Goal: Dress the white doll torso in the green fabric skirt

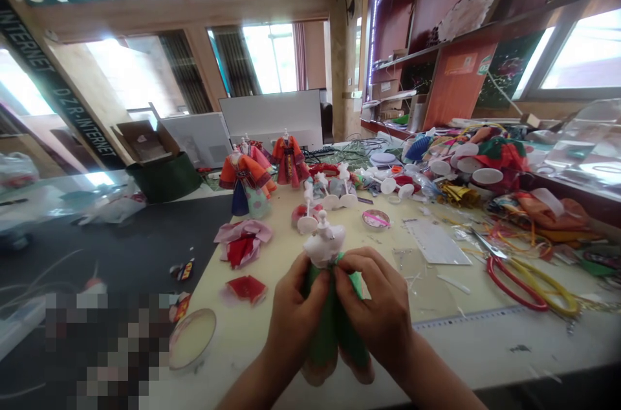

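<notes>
A small white mannequin torso (324, 245) stands upright between my hands in the middle of the head view, with a neck knob on top. A green skirt (321, 339) hangs from its waist in two lobes. My left hand (294, 306) is closed around the waist from the left, its thumb on the green cloth. On the right side, my right hand (381, 290) pinches the cloth's edge at the waist between thumb and fingers. Beyond them stands a white stand with a round base (306, 224). To the left lie a pink and red garment (242, 245) and a red fabric piece (246, 289).
Dressed figures in orange robes (286, 161) stand at the back. At right are red-handled scissors (514, 284), yellow-handled scissors (548, 287), a white sheet (436, 242) and a ruler (466, 319). A heap of fabric scraps (504, 151) fills the far right. A round dish (193, 339) lies front left.
</notes>
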`<state>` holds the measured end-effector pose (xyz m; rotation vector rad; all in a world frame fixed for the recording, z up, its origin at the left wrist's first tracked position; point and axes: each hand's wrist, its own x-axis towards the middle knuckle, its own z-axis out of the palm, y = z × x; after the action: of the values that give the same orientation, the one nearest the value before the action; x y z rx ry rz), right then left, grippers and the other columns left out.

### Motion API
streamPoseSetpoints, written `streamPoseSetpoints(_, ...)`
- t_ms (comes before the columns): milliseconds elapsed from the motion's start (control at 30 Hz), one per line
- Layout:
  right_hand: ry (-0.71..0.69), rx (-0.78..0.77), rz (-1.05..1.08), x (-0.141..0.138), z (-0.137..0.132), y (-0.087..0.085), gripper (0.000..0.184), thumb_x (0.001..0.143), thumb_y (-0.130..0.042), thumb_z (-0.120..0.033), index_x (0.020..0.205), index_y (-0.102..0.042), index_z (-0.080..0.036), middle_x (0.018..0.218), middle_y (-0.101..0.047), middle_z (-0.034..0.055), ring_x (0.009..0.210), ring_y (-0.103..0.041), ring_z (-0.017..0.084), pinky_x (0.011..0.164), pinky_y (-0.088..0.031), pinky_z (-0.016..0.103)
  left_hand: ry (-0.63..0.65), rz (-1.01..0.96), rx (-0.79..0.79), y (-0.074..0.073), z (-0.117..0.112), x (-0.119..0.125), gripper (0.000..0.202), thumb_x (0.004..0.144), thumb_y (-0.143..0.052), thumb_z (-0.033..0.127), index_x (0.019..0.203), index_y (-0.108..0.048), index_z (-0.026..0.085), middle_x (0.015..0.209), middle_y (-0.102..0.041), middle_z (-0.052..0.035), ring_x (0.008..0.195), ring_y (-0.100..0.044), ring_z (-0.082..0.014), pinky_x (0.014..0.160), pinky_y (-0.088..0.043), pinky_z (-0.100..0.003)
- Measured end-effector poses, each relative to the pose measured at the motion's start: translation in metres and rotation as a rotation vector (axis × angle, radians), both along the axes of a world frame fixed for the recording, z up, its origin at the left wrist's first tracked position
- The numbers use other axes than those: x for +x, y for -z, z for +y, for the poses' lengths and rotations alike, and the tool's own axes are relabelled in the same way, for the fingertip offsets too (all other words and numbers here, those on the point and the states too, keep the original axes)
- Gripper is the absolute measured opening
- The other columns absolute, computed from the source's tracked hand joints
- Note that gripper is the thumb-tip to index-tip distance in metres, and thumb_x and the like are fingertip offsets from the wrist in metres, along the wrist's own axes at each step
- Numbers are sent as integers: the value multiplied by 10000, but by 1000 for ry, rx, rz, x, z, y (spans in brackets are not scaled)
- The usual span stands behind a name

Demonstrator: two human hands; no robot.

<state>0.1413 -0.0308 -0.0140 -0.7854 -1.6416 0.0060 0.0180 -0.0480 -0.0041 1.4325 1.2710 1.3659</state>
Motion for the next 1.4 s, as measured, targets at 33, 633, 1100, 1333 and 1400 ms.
streamPoseSetpoints(33, -16, -20, -4, 1, -1, -1, 101, 820, -545, -98, 853, -571, -190, 795, -614, 38, 732, -583, 165, 650, -493, 318, 1, -5, 0, 1, 0, 0, 217, 822, -578, 296, 1012, -618, 199, 866, -659, -22, 779, -592, -178, 726, -482, -270)
streamPoseSetpoints(633, -179, -300, 160, 17, -1, -9, 83, 853, -516, -172, 803, -574, -202, 763, -626, -1, 711, -601, 137, 640, -491, 248, 0, -42, 47, 4, 3, 19, 231, 884, -499, 314, 1078, -543, 197, 907, -645, -19, 768, -603, -164, 650, -460, -245)
streamPoseSetpoints(1100, 20, -75, 59, 10, 5, -5, 129, 799, -516, -91, 724, -516, -197, 697, -544, 6, 644, -526, 136, 586, -458, 279, -192, 53, 164, 2, 4, 31, 138, 846, -525, 237, 981, -527, 207, 1008, -644, -41, 903, -604, -205, 752, -458, -277)
streamPoseSetpoints(1333, 104, 38, -59, 12, 10, -7, 118, 813, -516, -86, 769, -547, -191, 723, -575, 32, 687, -527, 162, 626, -450, 321, -171, 69, 173, 2, 6, 32, 119, 862, -504, 241, 979, -507, 221, 1103, -627, -55, 969, -595, -220, 806, -451, -290)
streamPoseSetpoints(1400, 73, 24, -51, 12, 11, -9, 116, 818, -519, -88, 781, -569, -186, 730, -584, 35, 687, -533, 164, 621, -454, 322, -179, 86, 167, 4, 7, 33, 122, 869, -496, 246, 988, -509, 221, 1150, -610, -61, 1008, -581, -226, 836, -442, -298)
